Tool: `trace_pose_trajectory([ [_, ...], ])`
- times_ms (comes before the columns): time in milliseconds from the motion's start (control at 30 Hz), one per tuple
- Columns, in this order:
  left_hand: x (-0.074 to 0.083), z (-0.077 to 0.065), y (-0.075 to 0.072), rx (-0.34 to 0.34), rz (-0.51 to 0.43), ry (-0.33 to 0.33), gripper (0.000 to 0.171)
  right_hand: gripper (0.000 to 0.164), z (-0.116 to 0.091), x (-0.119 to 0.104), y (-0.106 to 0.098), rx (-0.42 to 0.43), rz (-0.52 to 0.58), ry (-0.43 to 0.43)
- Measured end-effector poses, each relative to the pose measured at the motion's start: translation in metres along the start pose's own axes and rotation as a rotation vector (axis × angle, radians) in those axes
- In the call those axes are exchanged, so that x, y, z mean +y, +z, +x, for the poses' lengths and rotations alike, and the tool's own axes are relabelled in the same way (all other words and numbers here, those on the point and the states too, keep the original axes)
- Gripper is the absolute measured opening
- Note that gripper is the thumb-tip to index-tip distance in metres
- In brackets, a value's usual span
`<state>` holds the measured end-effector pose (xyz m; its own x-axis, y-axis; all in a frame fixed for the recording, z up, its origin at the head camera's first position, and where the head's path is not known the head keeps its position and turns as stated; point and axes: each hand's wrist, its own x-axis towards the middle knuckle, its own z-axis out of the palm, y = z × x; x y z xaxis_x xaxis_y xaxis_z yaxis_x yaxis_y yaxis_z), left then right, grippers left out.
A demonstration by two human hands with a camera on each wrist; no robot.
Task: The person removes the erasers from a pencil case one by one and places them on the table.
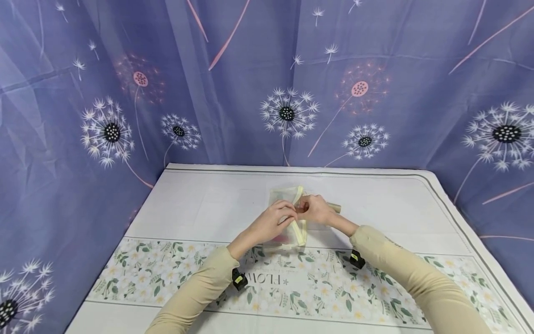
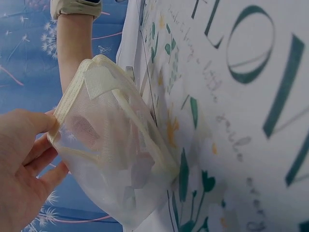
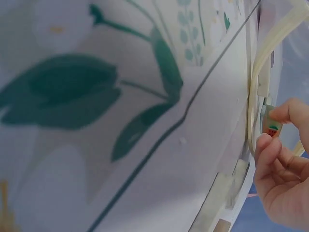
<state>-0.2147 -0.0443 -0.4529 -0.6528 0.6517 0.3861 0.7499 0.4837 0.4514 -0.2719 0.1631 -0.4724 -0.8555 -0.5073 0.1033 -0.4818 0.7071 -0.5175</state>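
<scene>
Toward the far edge of the worktop point(image 1: 217, 199), the left hand point(image 1: 273, 221) is pinching the yellow rim point(image 1: 298, 233) of a translucent mesh pouch point(image 2: 108, 166); the right hand point(image 1: 317, 209) is pinching a small, green-and-red-marked piece point(image 3: 272, 123) at its opening.

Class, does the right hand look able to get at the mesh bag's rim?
Probably yes: the right hand is close beside the rim, nothing visibly between, though it pinches a small object.

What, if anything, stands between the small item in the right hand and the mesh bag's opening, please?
Nothing visible does: the right hand pinches the small item close to the cream edging of the mesh bag, whose edge the left hand grips.
</scene>
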Motion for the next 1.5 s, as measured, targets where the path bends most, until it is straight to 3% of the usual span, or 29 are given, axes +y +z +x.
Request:
trace_pose_trajectory([
  [467, 0.0, 0.0, 0.002, -0.002, 0.0, -0.01, 0.017, 0.009, -0.005, 0.008, -0.008, 0.001, 0.027, -0.038],
  [1500, 0.005, 0.001, -0.001, -0.025, 0.021, -0.034, 0.017, 0.004, -0.011, 0.013, -0.017, 0.02, 0.038, 0.0],
])
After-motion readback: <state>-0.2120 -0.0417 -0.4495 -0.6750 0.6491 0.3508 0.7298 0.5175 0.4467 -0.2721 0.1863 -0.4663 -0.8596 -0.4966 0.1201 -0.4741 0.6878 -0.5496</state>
